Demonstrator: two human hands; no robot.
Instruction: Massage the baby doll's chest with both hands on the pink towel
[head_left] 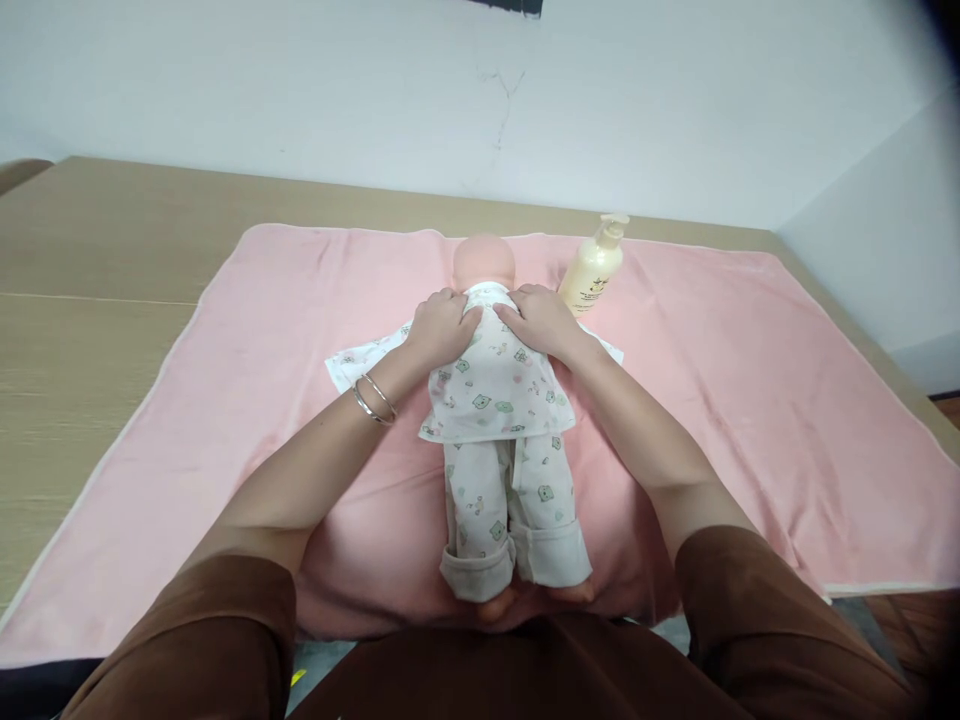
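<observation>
A doll in white printed top and trousers (499, 385) lies face down on a pink cloth (285, 300), its bald head away from me and its feet near my body. My left hand (444, 325) rests on the doll's left-side shoulder in view, thumb on its upper back, fingers over the shoulder. On the opposite shoulder lies my right hand (541, 318), its thumb also on the back. Both hands are curved round the shoulders, and their fingertips are partly hidden. The sleeves spread out to both sides under my forearms.
A cream pump bottle (592, 272) stands on the cloth just beyond my right hand. The wooden table (97, 240) shows around the cloth, and a white wall (337, 100) rises behind its far edge.
</observation>
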